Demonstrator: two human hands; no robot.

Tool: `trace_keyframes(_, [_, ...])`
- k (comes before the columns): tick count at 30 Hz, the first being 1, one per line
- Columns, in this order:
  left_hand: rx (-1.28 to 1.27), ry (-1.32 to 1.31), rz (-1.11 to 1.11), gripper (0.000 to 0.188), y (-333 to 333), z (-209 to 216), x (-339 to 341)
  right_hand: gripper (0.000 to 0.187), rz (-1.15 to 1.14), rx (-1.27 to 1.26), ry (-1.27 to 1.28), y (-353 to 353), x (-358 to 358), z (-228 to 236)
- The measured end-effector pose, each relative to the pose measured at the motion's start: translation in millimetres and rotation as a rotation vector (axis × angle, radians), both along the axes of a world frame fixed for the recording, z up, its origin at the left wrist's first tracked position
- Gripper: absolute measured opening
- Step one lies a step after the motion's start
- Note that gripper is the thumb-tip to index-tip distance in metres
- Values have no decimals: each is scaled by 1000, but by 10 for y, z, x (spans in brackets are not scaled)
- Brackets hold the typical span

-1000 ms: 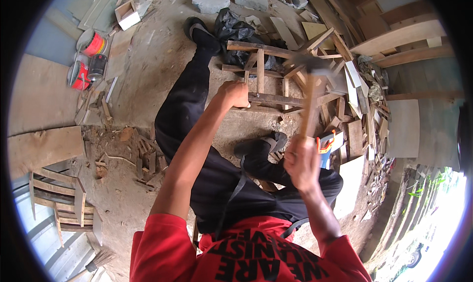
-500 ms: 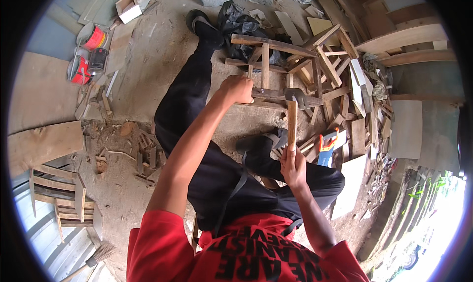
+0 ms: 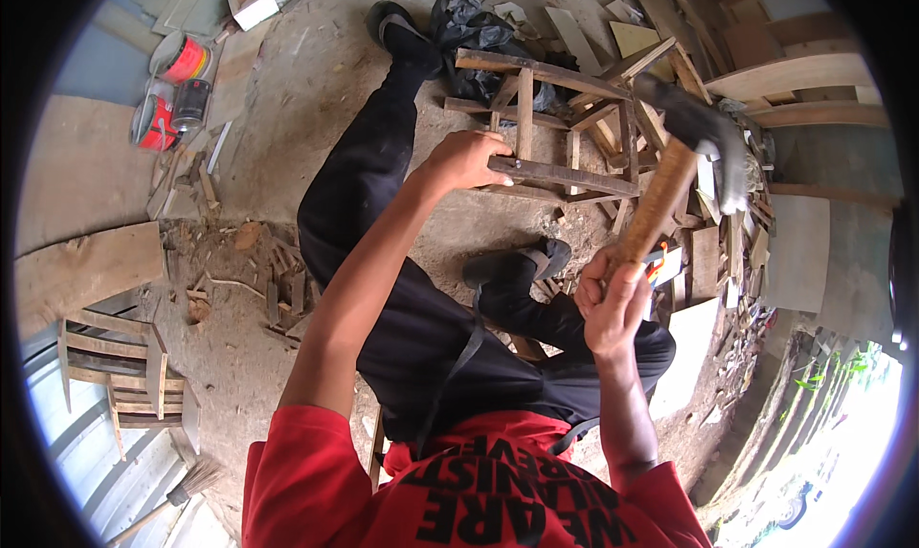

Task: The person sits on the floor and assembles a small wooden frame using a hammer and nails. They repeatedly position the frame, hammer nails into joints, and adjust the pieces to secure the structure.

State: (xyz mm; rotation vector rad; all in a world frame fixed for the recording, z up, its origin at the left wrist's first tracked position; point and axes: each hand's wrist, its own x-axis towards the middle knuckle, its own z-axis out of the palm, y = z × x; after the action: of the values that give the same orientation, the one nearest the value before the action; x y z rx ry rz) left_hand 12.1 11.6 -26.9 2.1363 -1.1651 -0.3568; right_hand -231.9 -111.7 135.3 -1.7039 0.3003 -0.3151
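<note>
A wooden frame (image 3: 572, 176) of narrow slats and crossbars, shaped like a small stool or rack, lies in front of my legs. My left hand (image 3: 469, 159) is closed around its near left corner, with the fingers wrapped over the end of the near rail. To the right, my right hand (image 3: 613, 299) grips the wooden handle of a hammer (image 3: 661, 199). The hammer's dark claw head is raised above the right end of the frame, apart from it and slightly blurred.
Wood scraps (image 3: 708, 261) are heaped at the right, with an orange-handled saw (image 3: 658, 264) partly hidden behind my right hand. A black plastic bag (image 3: 469, 22) lies beyond the frame. Paint cans (image 3: 182, 58) stand at the left, and a slatted wooden piece (image 3: 115, 361) lies lower left.
My right hand has lifted the hammer up off the frame's near rail and to the right. My left hand keeps its hold on the frame's corner, its fingers slightly shifted.
</note>
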Motion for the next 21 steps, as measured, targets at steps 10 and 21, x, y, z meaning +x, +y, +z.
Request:
trace_keyframes(10, [68, 141, -55, 57, -32, -27, 65, 55, -58, 106, 512, 107, -212, -699])
trace_keyframes(21, [120, 171, -15, 51, -103, 86, 56, 53, -110, 205, 518, -268, -63, -805])
